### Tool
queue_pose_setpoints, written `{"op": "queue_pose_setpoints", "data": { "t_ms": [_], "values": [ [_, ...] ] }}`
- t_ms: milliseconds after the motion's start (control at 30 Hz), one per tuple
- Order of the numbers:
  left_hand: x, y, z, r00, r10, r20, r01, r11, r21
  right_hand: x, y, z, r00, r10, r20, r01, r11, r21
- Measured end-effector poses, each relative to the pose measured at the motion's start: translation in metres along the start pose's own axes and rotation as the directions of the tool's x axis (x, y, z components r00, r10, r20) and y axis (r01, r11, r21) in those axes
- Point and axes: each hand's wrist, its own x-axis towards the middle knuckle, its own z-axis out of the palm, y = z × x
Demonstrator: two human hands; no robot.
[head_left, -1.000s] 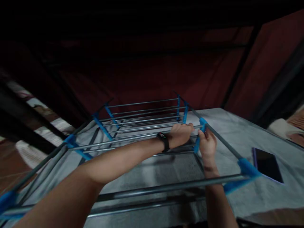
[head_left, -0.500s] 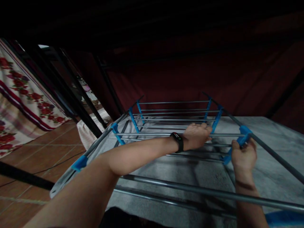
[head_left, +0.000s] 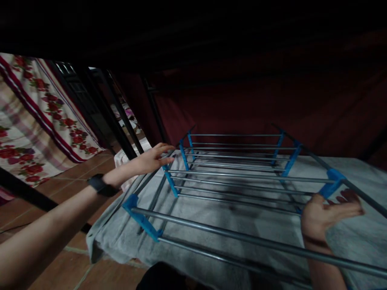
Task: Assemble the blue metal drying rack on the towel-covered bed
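Observation:
A rack of grey metal tubes (head_left: 242,175) with blue plastic brackets lies on a grey cloth-covered surface (head_left: 217,225). My left hand (head_left: 157,157), with a black band on its wrist, is at the rack's left side. Its fingers are spread beside a left blue bracket (head_left: 171,181); whether they touch it I cannot tell. On the right, my right hand (head_left: 328,213) is open, palm turned up and fingers stretched out. It is just below the right blue bracket (head_left: 334,181), close to the side tube (head_left: 365,199).
Dark red cloth (head_left: 229,108) hangs behind the rack. Black posts (head_left: 113,121) stand at the left, near a flowered cloth (head_left: 57,117) hanging above the tiled floor (head_left: 75,205). A dark structure hangs low overhead.
My left hand has moved from the rack's middle tubes to its left side. My right hand has let go near the right bracket and opened. The view has shifted slightly left.

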Motion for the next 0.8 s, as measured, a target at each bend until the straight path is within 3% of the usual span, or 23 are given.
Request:
{"op": "queue_pose_setpoints", "data": {
  "t_ms": [100, 167, 300, 433, 500, 633, 733, 767, 800],
  "values": [
    [-0.037, -0.045, -0.021, 0.943, -0.331, -0.024, 0.299, 0.88, -0.368, -0.009, -0.008, 0.001, 0.997, -0.073, -0.003, 0.073, 0.997, 0.0],
    [-0.061, -0.069, -0.02, 0.901, -0.433, -0.016, 0.353, 0.756, -0.552, -0.016, -0.01, 0.003, 0.992, -0.124, 0.015, 0.124, 0.992, 0.008],
    [-0.089, -0.102, 0.012, 0.879, -0.476, -0.012, 0.289, 0.554, -0.781, -0.03, -0.004, 0.01, 0.984, -0.148, 0.095, 0.145, 0.989, 0.04],
    [-0.088, -0.115, 0.054, 0.901, -0.429, -0.059, 0.141, 0.419, -0.897, -0.043, 0.0, 0.011, 0.956, -0.192, 0.222, 0.188, 0.981, 0.04],
    [-0.082, -0.118, 0.068, 0.922, -0.376, -0.09, 0.065, 0.381, -0.922, -0.049, 0.0, 0.007, 0.892, -0.299, 0.34, 0.289, 0.954, 0.08],
    [-0.071, -0.122, 0.082, 0.943, -0.319, -0.093, 0.013, 0.316, -0.949, -0.064, -0.001, -0.007, 0.683, -0.522, 0.511, 0.493, 0.845, 0.206],
    [-0.067, -0.122, 0.083, 0.942, -0.306, -0.14, -0.04, 0.313, -0.949, -0.087, -0.004, -0.032, 0.578, -0.549, 0.603, 0.504, 0.822, 0.265],
    [-0.066, -0.121, 0.082, 0.941, -0.302, -0.152, -0.048, 0.326, -0.944, -0.098, -0.007, -0.045, 0.51, -0.53, 0.678, 0.49, 0.826, 0.278],
    [-0.066, -0.121, 0.081, 0.942, -0.296, -0.159, -0.048, 0.348, -0.936, -0.109, -0.011, -0.06, 0.485, -0.514, 0.708, 0.472, 0.835, 0.283]
  ]
}}
